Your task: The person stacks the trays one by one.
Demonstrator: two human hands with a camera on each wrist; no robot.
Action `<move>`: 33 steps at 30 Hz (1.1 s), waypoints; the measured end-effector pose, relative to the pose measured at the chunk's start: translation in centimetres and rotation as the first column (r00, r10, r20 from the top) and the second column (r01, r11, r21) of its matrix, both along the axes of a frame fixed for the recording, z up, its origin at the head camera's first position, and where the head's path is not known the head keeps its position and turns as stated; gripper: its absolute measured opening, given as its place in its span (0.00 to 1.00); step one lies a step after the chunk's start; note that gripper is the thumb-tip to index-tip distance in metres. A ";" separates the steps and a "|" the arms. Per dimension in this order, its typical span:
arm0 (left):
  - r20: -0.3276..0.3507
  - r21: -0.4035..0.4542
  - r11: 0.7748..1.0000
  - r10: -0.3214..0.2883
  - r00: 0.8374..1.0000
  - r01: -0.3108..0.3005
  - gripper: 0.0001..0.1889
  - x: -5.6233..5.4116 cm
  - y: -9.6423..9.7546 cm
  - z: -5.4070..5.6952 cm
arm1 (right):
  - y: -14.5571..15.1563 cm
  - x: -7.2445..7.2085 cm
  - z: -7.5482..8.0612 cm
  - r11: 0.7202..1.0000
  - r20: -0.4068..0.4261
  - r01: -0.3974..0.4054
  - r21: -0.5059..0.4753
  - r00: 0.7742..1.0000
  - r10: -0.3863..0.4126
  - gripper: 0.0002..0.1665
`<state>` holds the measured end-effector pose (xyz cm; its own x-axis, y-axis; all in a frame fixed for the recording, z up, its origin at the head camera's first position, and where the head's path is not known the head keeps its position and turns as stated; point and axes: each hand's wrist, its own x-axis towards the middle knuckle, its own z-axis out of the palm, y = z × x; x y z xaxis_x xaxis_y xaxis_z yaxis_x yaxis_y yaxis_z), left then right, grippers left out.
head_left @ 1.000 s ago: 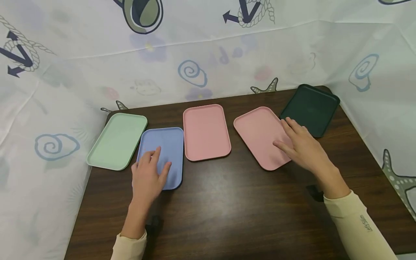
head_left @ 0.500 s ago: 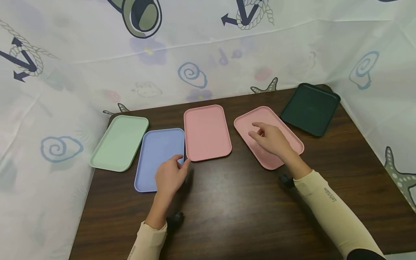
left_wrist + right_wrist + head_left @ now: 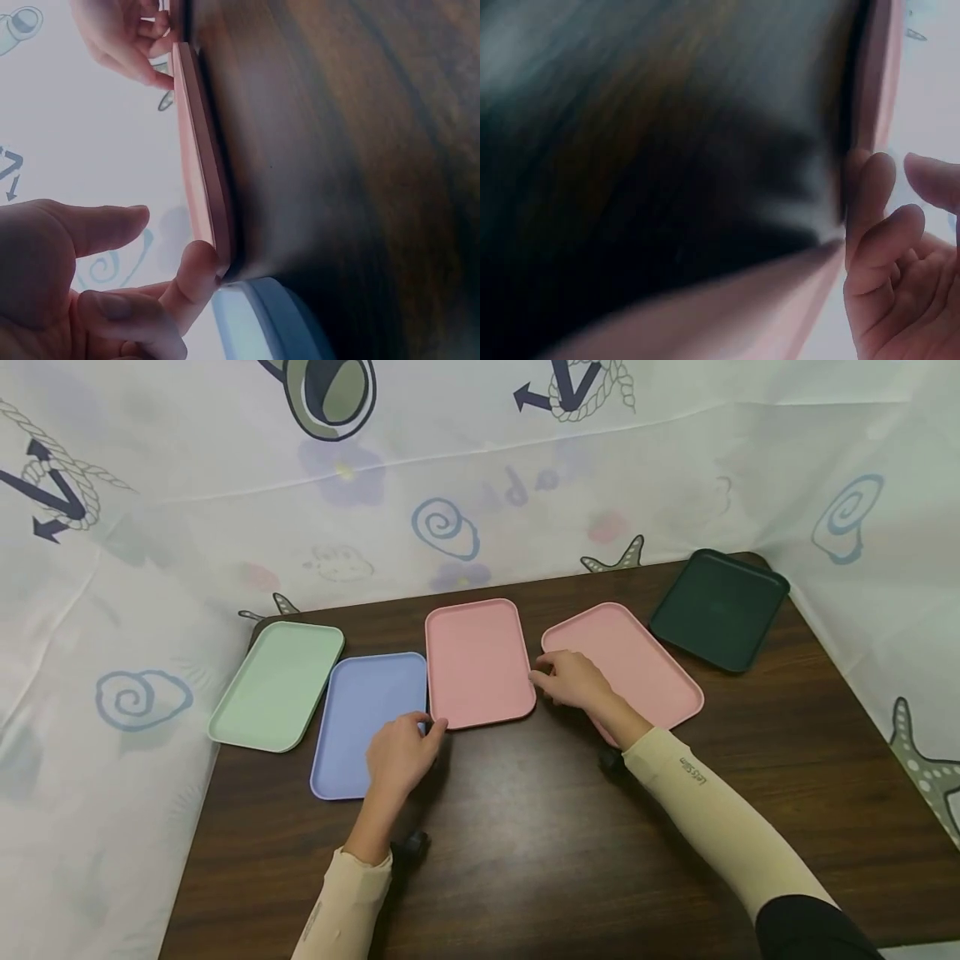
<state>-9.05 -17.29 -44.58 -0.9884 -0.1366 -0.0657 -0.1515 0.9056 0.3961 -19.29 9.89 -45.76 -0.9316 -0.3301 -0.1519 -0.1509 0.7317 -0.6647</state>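
Note:
A flat pink tray with a low rim lies at the middle of the table's back. My left hand is over the right side of a blue tray; one fingertip touches the pink tray's near left corner, thumb held apart. My right hand reaches over a second pink tray, which is turned at an angle. Its curled fingers lie at the middle pink tray's right edge, and the thumb stands away from the rim. Neither hand visibly pinches a tray.
A light green tray lies at the far left, close beside the blue one. A dark green tray sits at the back right corner. White printed cloth hangs behind and at both sides of the dark wooden table.
My right hand has moved left from beside the dark green tray to the middle pink tray's right edge. My left hand has shifted right from over the blue tray to the pink tray's corner.

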 end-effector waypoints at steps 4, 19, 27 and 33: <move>0.017 -0.004 1.000 0.004 1.000 -0.004 0.20 -0.3 0.1 0.0 | -0.9 -0.1 -0.4 0.999 0.020 -0.013 0.051 1.000 0.012 0.31; -0.002 0.051 0.999 0.003 1.000 -0.003 0.19 -1.5 0.3 -0.9 | -1.7 -0.1 -1.3 0.999 0.031 -0.004 0.051 1.000 0.003 0.32; -0.022 0.082 0.996 0.030 0.999 -0.028 0.12 -1.8 0.4 -1.4 | -1.4 0.5 -1.4 1.000 0.060 0.002 -0.002 0.998 -0.002 0.32; -0.047 0.076 0.997 0.021 0.999 -0.017 0.10 -1.8 0.5 -1.5 | -0.9 1.2 -1.4 0.998 0.094 0.038 -0.040 0.995 -0.035 0.32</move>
<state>-10.90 -16.75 -46.09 -0.9880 -0.1519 -0.0292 -0.1477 0.8702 0.4700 -18.07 9.02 -47.14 -0.9256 -0.3040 -0.2255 -0.0607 0.7073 -0.7043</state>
